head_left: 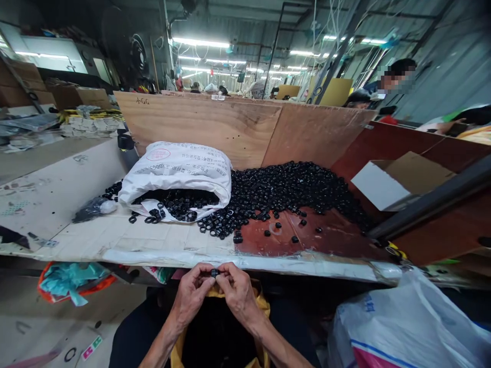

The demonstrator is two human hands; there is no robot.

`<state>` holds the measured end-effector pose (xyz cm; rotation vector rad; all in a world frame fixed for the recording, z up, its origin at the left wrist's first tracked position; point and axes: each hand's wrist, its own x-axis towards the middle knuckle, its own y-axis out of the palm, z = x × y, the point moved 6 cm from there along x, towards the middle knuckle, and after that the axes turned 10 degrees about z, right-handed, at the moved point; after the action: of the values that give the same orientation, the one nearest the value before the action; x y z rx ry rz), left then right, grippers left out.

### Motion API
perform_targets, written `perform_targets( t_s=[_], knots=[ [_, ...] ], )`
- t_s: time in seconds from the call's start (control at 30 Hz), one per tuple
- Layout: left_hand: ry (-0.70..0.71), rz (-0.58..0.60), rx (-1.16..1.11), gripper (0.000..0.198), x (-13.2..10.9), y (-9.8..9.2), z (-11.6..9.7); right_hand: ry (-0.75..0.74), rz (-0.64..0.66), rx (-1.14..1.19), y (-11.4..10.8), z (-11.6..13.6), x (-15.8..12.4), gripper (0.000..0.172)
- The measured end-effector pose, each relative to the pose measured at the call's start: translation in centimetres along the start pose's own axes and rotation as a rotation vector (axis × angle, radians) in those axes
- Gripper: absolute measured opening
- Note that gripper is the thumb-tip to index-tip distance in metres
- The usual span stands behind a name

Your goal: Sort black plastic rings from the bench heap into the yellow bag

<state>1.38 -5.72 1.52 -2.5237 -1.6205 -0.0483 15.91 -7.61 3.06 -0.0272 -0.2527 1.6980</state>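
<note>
black ring (214, 273) held just off the table's near edge (161, 259), by the far rim of a yellow bag (177, 353). left hand (193, 287) and right hand (237, 289) both narrow, fingertips pinching that 1 ring. on the table: white sack (187, 163) lying down, loose rings (155, 214) at its mouth, broad heap of black rings (291, 189) alongside.

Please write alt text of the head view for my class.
A person's left hand and right hand pinch a small black piece over a yellow bag. Beyond, an open white sack lies on a workbench beside heaped black rings.
</note>
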Motion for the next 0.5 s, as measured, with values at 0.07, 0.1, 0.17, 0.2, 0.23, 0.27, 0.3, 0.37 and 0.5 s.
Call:
perform_targets(
  t_s=[0.07,0.1,0.17,0.2,0.23,0.27,0.3,0.37,0.5],
  knots=[
    [0.076,-0.02,0.182,0.018,-0.4,-0.1,-0.5,0.163,0.0,0.191,0.7,-1.3,-0.2,0.015],
    [0.123,-0.024,0.266,0.018,-0.7,-0.2,-0.9,0.237,-0.004,0.285,1.1,-1.9,-0.4,0.016],
    [0.199,0.033,0.382,0.022,-1.0,-0.5,-1.9,0.354,0.029,0.399,1.6,-2.7,-0.7,0.016],
    [0.21,0.104,0.417,0.022,-0.9,-0.6,-2.4,0.385,0.067,0.386,1.6,-2.8,-0.6,0.016],
    [0.198,0.193,0.448,0.021,-0.5,-0.7,-2.7,0.386,0.099,0.315,1.3,-2.7,-0.3,0.018],
    [0.166,0.283,0.479,0.018,0.1,-0.8,-2.9,0.353,0.108,0.192,0.6,-2.4,0.3,0.019],
    [0.119,0.347,0.514,0.013,1.1,-1.0,-2.9,0.29,0.091,0.033,-0.4,-1.9,1.3,0.019],
    [0.067,0.265,0.596,0.011,3.8,-2.2,-2.8,0.096,-0.04,-0.304,-2.6,-0.6,3.6,0.013],
    [0.086,-0.061,0.781,0.027,9.7,-3.5,-1.7,-0.02,-0.093,-0.7,-3.6,-0.8,8.4,0.02]
  ],
)
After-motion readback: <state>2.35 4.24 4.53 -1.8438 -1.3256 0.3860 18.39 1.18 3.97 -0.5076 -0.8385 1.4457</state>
